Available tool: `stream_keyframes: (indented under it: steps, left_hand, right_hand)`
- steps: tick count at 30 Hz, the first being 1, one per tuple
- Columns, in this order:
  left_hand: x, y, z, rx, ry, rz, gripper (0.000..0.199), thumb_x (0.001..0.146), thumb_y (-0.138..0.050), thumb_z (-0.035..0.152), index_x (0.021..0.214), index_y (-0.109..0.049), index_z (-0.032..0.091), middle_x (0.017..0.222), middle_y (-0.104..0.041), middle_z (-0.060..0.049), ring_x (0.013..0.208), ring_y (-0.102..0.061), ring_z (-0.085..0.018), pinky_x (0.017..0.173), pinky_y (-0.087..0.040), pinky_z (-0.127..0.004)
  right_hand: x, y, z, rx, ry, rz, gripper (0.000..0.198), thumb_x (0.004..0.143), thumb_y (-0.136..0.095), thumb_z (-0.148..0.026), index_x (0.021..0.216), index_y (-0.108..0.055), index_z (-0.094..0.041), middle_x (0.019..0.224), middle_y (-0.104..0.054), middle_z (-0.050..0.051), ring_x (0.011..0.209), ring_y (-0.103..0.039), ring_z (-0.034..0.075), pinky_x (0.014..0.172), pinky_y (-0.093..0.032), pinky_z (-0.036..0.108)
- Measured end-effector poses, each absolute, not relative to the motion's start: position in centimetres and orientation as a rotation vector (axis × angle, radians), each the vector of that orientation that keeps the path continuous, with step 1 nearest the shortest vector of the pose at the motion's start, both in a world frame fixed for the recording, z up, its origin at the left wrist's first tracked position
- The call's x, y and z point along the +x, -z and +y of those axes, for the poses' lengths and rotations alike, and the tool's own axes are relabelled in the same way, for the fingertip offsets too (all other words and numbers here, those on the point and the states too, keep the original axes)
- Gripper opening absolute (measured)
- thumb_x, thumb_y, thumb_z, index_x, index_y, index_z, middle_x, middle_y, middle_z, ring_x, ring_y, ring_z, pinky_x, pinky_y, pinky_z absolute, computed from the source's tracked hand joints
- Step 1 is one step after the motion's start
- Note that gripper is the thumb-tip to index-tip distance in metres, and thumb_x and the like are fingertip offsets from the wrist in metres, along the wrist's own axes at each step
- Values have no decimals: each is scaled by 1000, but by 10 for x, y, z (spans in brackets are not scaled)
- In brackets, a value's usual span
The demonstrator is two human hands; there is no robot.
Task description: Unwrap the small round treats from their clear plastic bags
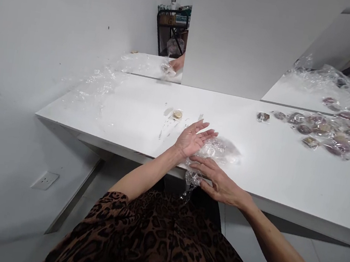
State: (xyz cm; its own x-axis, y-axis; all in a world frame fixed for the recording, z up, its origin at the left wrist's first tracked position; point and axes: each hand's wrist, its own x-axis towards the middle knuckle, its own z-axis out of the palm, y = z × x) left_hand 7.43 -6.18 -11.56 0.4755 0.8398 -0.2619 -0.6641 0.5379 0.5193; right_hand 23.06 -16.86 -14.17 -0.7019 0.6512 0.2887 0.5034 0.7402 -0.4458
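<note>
Worktop (285, 177), white and long, carries everything near the hands. Wrapped packets (340, 145) lie in a heap toward its right end, and crinkled film (104, 80) spreads thinly at the left end. The right hand (218, 182) hangs at the front edge with its fingers bent beside the plastic; whether its grip pinches anything, I cannot tell. The left hand (191, 140) is turned palm up, its grip spread, fingertips just beside the plastic.

That clear plastic (219, 150) lies by both hands, and more shows over the front edge; whether it is one piece, I cannot tell. It looks very light, limp and slippery, likely to cling and tear, so a gathered fold or a corner should hold better than the flat middle. Smallest, a gold disc (177, 114) sits beyond the left hand, probably firm, best taken by its rim.
</note>
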Motion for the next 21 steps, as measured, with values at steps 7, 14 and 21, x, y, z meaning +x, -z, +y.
stream_keyframes:
  steps: [7, 14, 21]
  left_hand:
    - [72, 121, -61, 903, -691, 774, 13, 80, -83, 17, 91, -77, 14, 102, -74, -12, 100, -67, -20, 103, -49, -38]
    - [70, 127, -63, 982, -761, 932, 12, 82, -71, 2, 75, -73, 12, 74, -67, -3, 69, -58, -9, 81, -49, -31]
    - [81, 134, -61, 471, -946, 904, 18, 85, -66, -6, 81, -67, 11, 73, -67, -1, 67, -64, -8, 77, -53, -25]
  right_hand:
    - [224, 137, -143, -868, -380, -2560, 18, 81, -48, -7, 80, -60, -20, 103, -70, 11, 99, -59, 25, 92, -52, 49]
    - [243, 119, -154, -854, -784, -2063, 30, 91, -51, -14, 112, -68, -26, 130, -68, 6, 124, -63, 23, 98, -56, 45]
    - [250, 142, -143, -1266, -367, -994, 38, 87, -74, -44, 118, -60, -27, 129, -61, 9, 119, -60, 24, 97, -55, 45]
